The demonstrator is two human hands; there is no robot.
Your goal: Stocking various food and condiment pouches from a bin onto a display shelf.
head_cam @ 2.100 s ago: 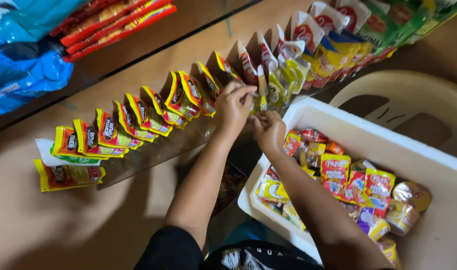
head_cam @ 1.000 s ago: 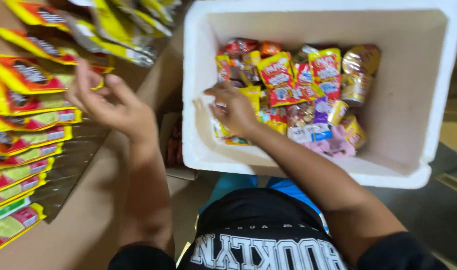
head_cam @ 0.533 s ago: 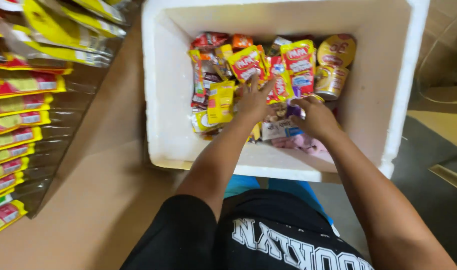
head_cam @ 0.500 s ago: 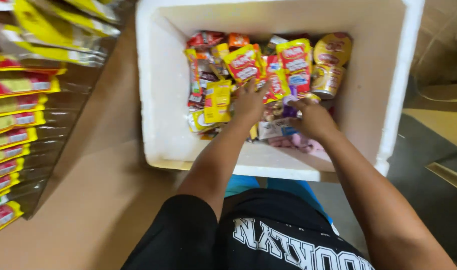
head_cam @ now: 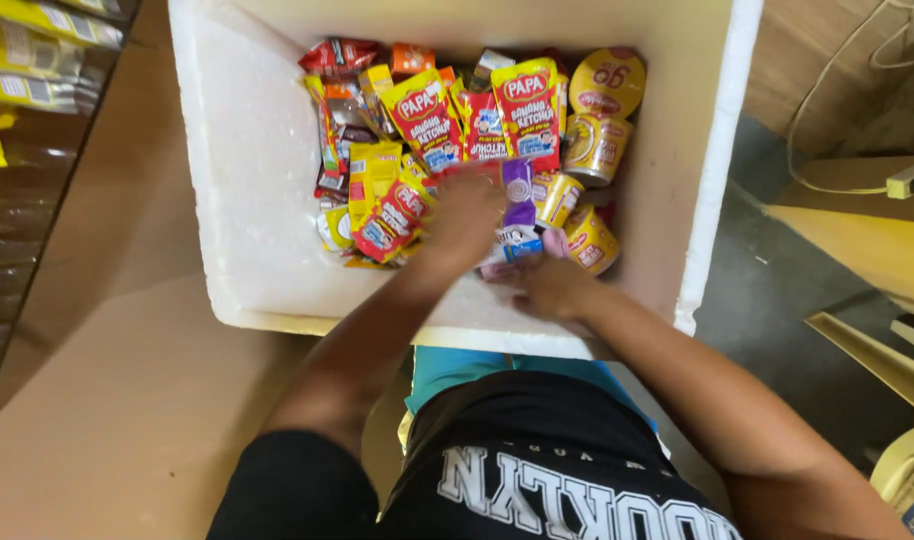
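Observation:
A white foam box (head_cam: pixel 247 230) holds a heap of small packets: red and yellow sauce pouches (head_cam: pixel 525 105), yellow sachets (head_cam: pixel 372 175) and round yellow tubs (head_cam: pixel 595 145). Both my hands are down inside it at the near wall. My left hand (head_cam: pixel 464 212) is blurred and lies on top of the packets in the middle of the heap. My right hand (head_cam: pixel 554 288) is just to its right, fingers closed on the lower end of a purple and white sachet (head_cam: pixel 518 195) that stands upright between the two hands.
A brown counter (head_cam: pixel 117 400) runs along the left, with a glass shelf of yellow packets (head_cam: pixel 27 60) at its far edge. At the right are a grey floor (head_cam: pixel 777 290), pale plastic furniture (head_cam: pixel 877 240) and a thin cable (head_cam: pixel 837 110).
My left hand left the row of packets on the counter and came into the box beside the right. Both hands have slid toward the near wall, and the purple sachet now stands up.

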